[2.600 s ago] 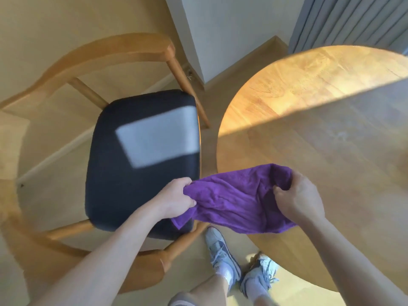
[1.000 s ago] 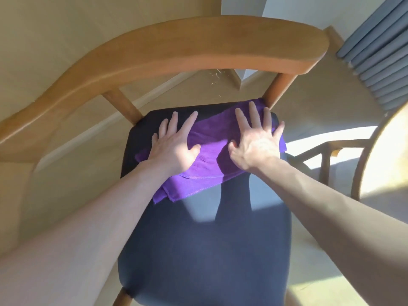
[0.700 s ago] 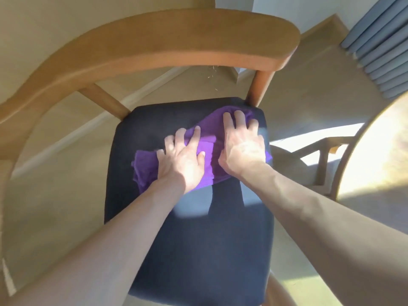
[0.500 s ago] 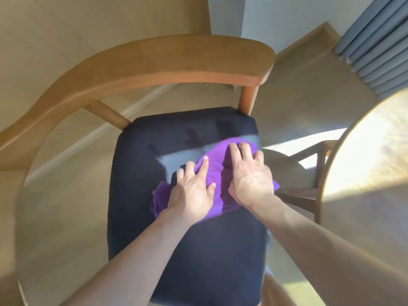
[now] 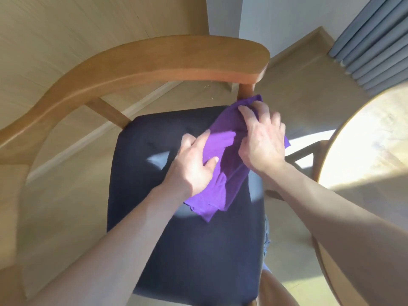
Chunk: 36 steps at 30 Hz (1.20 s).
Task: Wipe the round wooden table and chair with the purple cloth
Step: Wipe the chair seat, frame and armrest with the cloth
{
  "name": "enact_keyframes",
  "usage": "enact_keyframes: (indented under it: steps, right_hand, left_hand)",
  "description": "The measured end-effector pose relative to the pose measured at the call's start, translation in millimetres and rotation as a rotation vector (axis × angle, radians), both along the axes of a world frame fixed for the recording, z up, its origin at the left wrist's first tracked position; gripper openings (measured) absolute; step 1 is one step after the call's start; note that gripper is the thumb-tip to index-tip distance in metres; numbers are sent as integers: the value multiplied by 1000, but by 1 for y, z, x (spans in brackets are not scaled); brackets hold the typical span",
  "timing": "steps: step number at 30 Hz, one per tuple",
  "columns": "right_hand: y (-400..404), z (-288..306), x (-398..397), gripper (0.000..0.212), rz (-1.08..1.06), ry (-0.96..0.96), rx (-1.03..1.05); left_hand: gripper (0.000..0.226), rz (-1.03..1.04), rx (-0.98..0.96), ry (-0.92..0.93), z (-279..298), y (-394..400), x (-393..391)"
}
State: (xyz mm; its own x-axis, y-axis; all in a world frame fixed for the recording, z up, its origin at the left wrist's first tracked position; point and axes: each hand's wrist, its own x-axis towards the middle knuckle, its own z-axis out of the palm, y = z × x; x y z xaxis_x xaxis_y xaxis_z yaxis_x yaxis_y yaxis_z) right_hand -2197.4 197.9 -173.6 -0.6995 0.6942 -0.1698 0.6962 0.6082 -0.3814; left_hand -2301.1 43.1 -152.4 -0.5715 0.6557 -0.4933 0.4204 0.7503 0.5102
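The purple cloth (image 5: 217, 193) lies bunched lengthwise on the right back part of the chair's dark seat (image 5: 187, 250). Its far end touches the post under the curved wooden backrest (image 5: 154, 60). My left hand (image 5: 194, 166) presses on the cloth's middle with the fingers pointing right. My right hand (image 5: 262, 138) is curled over the cloth's far right edge near the seat corner. The round wooden table (image 5: 366, 138) shows at the right edge, partly sunlit, with nothing on its visible part.
A pale wall corner (image 5: 223, 18) and grey-blue curtain (image 5: 375, 40) stand behind the chair. A second wooden chair frame (image 5: 309, 151) sits tucked under the table. Light wooden floor (image 5: 66, 195) surrounds the chair. My knee shows at the bottom.
Both hands slid the cloth from the seat's middle toward the right back corner. The cloth has stretched out lengthwise, and its far end now reaches the backrest post.
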Motion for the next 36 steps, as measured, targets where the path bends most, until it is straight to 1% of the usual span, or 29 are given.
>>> enact_keyframes:
  steps: [2, 3, 4, 5, 6, 7, 8, 9, 11, 13, 15, 19, 21, 24, 26, 27, 29, 30, 32, 33, 36]
  right_hand:
    - [3, -9, -15, 62, -97, -67, -154]
    - [1, -16, -21, 59, -179, -81, -239]
    - [-4, -24, -28, 59, -257, -85, -301]
    - [-10, -32, -35, 63, -308, -85, -329]
    - [-18, -39, -41, 72, -334, -86, -331]
    - [-24, -45, -46, 80, -346, -87, -315]
    - [-30, -50, -51, 86, -350, -94, -283]
    - [-33, -54, -54, 88, -349, -99, -242]
    - [-31, -59, -51, 83, -340, -73, -167]
    - [-23, -60, -38, 73, -283, -27, -130]
    - [-16, -58, -19, 66, -210, -10, -127]
    - [-18, -44, 14, 65, -109, -18, -197]
    - [-17, -41, 28, 53, -71, -35, -232]
    - [-12, -41, 44, 32, -105, -69, -273]
    - [-9, -40, 47, 24, -205, -56, -325]
    - [-7, -39, 43, 22, -290, -9, -349]
    - [0, -33, 24, 24, -449, 137, -363]
    - [3, -30, 12, 29, -480, 209, -348]
    - [7, -29, -14, 42, -413, 281, -321]
    - [5, -31, -23, 45, -348, 248, -304]
    - [-6, -44, -33, 45, -239, 19, -176]
  left_hand:
    - [52, 135, -16, -207, -3, 12, -13]
    - [44, 203, -14, -267, -6, 17, -20]
    - [41, 223, -24, -249, -9, 20, -28]
    - [47, 187, -62, -176, -12, 23, -35]
    - [56, 94, -121, -76, -14, 25, -42]
    - [68, -37, -190, 27, -16, 27, -48]
    - [80, -157, -256, 91, -18, 28, -54]
    - [93, -256, -314, 114, -21, 31, -58]
    - [118, -392, -399, 122, -25, 35, -65]
    - [135, -440, -443, 124, -28, 37, -63]
    - [144, -449, -486, 117, -29, 40, -55]
    - [160, -458, -567, 97, -30, 52, -45]
    - [159, -478, -597, 115, -32, 54, -45]
    - [158, -509, -605, 231, -38, 51, -42]
    - [160, -510, -589, 273, -41, 48, -39]
    - [160, -511, -581, 286, -41, 48, -38]
    - [156, -502, -562, 298, -41, 45, -39]
    - [152, -488, -537, 305, -42, 43, -39]
    - [144, -469, -468, 320, -47, 39, -41]
    - [141, -466, -442, 328, -49, 38, -41]
    - [137, -471, -429, 358, -52, 36, -41]
